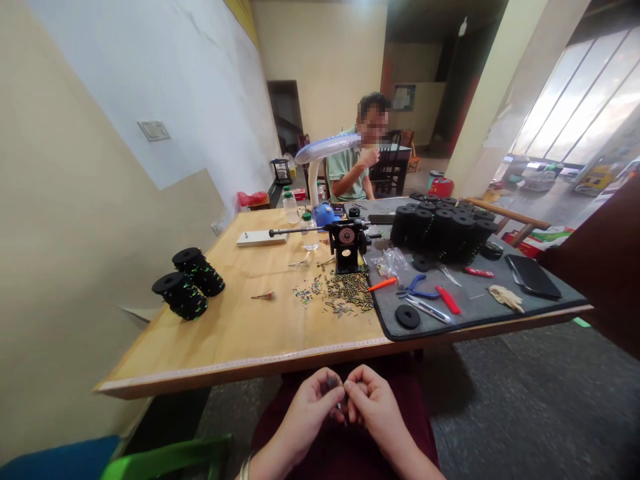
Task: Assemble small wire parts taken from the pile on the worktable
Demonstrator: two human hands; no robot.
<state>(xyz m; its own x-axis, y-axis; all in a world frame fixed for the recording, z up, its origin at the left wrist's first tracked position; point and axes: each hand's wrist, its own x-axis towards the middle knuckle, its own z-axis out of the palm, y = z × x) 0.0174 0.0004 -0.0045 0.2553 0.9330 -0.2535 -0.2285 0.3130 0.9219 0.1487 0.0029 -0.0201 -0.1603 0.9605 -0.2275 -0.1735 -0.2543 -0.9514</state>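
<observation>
Both my hands meet low in front of the table, above my lap. My left hand (319, 405) is closed in a pinch, its thumb pressed toward the fingers, with a small dark bit showing between them. Fingertip to fingertip with it, my right hand (369, 400) pinches too. Whatever they hold is too small and too covered to name. On the table beyond lies a pile of small dark and gold pieces (347, 290), with a black hand-cranked machine with a dial (346, 243) standing just behind it.
Two black spools (183, 297) stand at the table's left. A grey mat (470, 303) on the right bears many black spools (443, 230), blue pliers (421, 287), a cutter knife (427, 309) and a phone (534, 275). Behind a lamp (327, 148) sits a person (345, 167).
</observation>
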